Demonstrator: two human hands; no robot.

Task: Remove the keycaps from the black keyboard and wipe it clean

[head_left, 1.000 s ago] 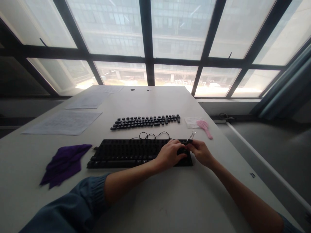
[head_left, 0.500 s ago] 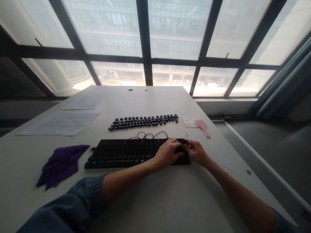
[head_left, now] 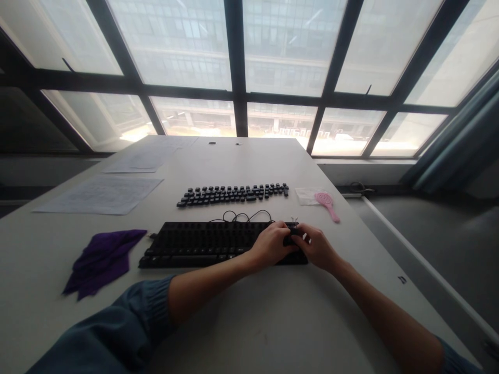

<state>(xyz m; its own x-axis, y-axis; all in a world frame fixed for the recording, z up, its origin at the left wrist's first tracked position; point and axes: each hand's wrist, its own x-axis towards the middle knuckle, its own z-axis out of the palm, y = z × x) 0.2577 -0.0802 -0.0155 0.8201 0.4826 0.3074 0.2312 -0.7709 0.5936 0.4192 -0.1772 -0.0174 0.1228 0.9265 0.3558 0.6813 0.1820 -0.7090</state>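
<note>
A black keyboard (head_left: pixel 202 245) lies on the white table (head_left: pixel 249 322) in front of me. My left hand (head_left: pixel 270 244) rests curled on the keyboard's right end, fingers bent over the keys. Close beside it, my right hand (head_left: pixel 317 248) is closed on a small metal wire tool (head_left: pixel 294 220), a keycap puller by its look, whose tips stick up at the keyboard's far right corner. Beyond the keyboard, several loose black keycaps (head_left: pixel 234 194) are laid out in rows. The keyboard's black cable (head_left: pixel 241 215) coils between the keycaps and the keyboard.
A purple cloth (head_left: pixel 102 259) lies crumpled to the keyboard's left. A pink brush (head_left: pixel 326 202) and a clear plastic bag (head_left: pixel 306 195) sit at the right, near the table edge. Printed paper sheets (head_left: pixel 101 194) lie at the far left. Large windows stand behind the table.
My right hand has drawn in and lowered the wire tool towards the keyboard's right corner, so less of the tool shows. My left hand has stayed on the keys.
</note>
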